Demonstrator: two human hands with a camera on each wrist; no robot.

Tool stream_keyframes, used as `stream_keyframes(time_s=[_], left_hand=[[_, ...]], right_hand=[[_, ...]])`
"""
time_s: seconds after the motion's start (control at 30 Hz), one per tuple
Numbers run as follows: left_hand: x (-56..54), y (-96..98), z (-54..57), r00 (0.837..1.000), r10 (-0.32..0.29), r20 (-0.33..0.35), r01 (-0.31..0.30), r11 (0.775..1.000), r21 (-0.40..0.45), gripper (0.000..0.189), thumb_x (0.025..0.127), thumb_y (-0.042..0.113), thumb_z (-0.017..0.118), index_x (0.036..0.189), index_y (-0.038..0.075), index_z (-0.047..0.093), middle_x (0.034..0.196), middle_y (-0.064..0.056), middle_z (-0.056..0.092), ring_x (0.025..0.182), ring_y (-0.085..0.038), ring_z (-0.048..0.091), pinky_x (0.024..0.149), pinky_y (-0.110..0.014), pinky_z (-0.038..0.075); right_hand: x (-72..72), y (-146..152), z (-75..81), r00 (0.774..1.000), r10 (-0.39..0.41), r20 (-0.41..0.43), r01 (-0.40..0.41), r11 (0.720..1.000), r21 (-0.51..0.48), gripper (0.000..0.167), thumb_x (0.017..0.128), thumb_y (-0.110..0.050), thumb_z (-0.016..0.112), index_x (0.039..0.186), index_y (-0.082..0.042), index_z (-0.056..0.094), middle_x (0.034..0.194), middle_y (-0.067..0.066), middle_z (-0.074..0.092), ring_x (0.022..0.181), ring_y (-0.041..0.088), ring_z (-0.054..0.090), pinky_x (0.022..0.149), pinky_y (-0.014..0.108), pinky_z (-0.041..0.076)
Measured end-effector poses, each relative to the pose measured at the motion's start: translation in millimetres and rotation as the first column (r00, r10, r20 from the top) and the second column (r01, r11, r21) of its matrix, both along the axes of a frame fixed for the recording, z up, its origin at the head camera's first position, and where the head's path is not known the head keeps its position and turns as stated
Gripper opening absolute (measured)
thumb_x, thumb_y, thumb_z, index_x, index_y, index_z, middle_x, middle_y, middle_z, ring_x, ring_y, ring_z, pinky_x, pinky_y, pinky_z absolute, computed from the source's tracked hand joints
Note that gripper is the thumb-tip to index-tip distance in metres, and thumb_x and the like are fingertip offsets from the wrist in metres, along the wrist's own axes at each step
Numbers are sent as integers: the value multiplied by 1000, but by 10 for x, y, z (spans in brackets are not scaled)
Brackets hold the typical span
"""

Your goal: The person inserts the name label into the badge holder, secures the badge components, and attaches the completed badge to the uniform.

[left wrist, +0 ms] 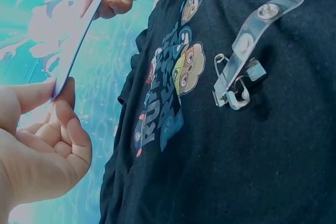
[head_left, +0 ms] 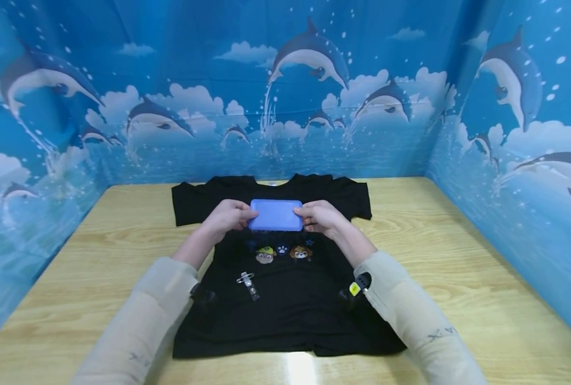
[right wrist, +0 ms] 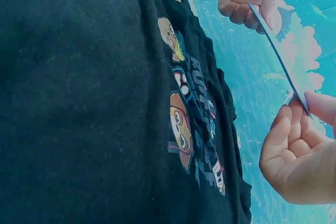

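Observation:
A thin, flat blue card with rounded corners is held up above the upper part of a black T-shirt. My left hand pinches its left edge between thumb and fingers. At the opposite edge my right hand grips it the same way. Both wrist views show the card nearly edge-on, as a narrow line between the two hands. On the shirt's front lies a clear strap clip with metal snaps and a safety pin, apart from both hands.
The shirt is spread on a wooden table, with cartoon dog faces and lettering printed on its chest. A blue curtain with dolphins stands along the back and both sides of the table.

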State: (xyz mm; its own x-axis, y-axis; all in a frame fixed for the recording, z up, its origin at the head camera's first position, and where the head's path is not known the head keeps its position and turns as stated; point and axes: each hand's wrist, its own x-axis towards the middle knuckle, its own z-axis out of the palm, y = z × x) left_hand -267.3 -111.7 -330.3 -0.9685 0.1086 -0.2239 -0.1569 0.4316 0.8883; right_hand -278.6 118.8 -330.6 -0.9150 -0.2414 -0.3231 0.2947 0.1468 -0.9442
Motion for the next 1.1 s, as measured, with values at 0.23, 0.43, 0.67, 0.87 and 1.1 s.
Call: stream_keyframes(time_s=[0.23, 0.43, 0.67, 0.87, 1.1], left_hand=[[-2, -24, 31, 1000, 9, -6, -9, 1000, 15, 27, 90, 20, 61, 102, -5, 62, 87, -10, 56, 80, -22, 52, 84, -42, 44], [-4, -32, 45, 1000, 15, -11, -15, 1000, 5, 27, 90, 20, 61, 102, -4, 62, 89, -11, 57, 82, -22, 52, 85, -42, 44], [0, -21, 68, 1000, -7, -10, 7, 1000, 17, 26, 91, 19, 60, 102, -4, 61, 88, -10, 57, 82, -22, 52, 81, -39, 44], [4, -18, 66, 1000, -8, 4, 8, 1000, 29, 26, 91, 20, 59, 102, -4, 62, 86, -10, 55, 81, -22, 51, 87, -44, 42], [23, -24, 39, 1000, -23, 0, 23, 998, 54, 23, 91, 18, 59, 95, -5, 61, 77, -7, 54, 76, -20, 51, 87, -46, 41]], right_hand=[[-12, -21, 23, 1000, -4, 10, 4, 1000, -9, 13, 91, -13, 59, 81, -4, 57, 61, 1, 53, 54, 10, 47, 52, 21, 42], [-20, -31, 28, 1000, -13, 13, 13, 1000, 1, 12, 90, -14, 60, 89, -2, 60, 63, 2, 55, 56, 11, 49, 52, 21, 42], [-26, -16, 33, 999, -31, 18, 31, 1000, 6, 13, 90, -14, 62, 91, -1, 60, 62, 2, 55, 54, 11, 48, 52, 21, 42], [-25, -2, 32, 999, -27, 31, 27, 1000, -5, 13, 89, -14, 62, 91, -2, 61, 62, 1, 57, 54, 10, 49, 51, 21, 42], [-31, -14, 20, 998, -42, 44, 42, 999, 10, 13, 89, -16, 63, 86, -4, 61, 60, 1, 58, 51, 9, 51, 49, 20, 42]])
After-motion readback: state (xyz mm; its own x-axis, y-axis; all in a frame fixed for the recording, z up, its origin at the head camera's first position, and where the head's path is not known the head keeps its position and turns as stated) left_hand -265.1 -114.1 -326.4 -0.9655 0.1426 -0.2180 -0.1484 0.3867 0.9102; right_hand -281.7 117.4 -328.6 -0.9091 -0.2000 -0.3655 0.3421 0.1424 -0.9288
